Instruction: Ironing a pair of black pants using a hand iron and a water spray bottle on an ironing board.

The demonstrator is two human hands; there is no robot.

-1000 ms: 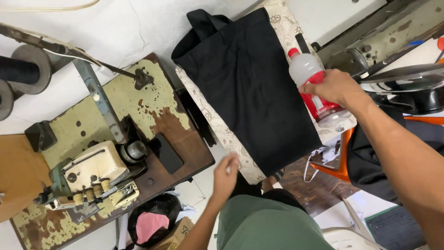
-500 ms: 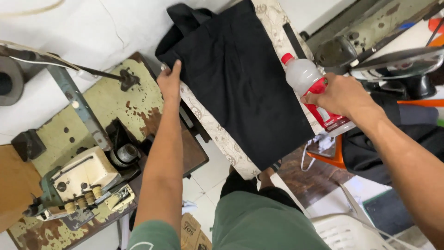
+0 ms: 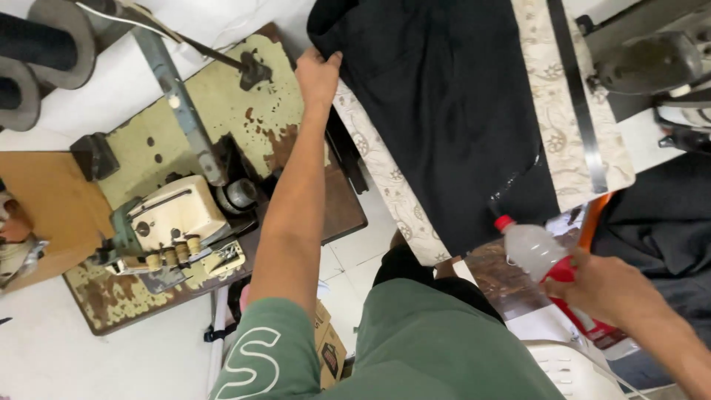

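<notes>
A black cloth bag (image 3: 452, 111) lies spread on a patterned cream board (image 3: 533, 89). My left hand (image 3: 318, 74) reaches out and pinches the bag's near left edge. Lower right, my right hand (image 3: 611, 289) grips a clear plastic bottle (image 3: 529, 248) with a red cap and red label. The bottle is tipped with its cap toward the bag's lower edge, where a wet shiny streak (image 3: 518, 181) shows on the cloth.
An old worn sewing machine (image 3: 174, 222) sits on a chipped green and brown table (image 3: 252, 126) at left. Black rolls (image 3: 37, 52) lie at top left. Another machine (image 3: 644, 67) and dark cloth (image 3: 659, 215) are at right. A white plastic chair (image 3: 578, 370) stands below.
My left hand went from my lap up to the bag's left edge. My right hand brought the bottle down from beside the board and tipped it toward the bag.
</notes>
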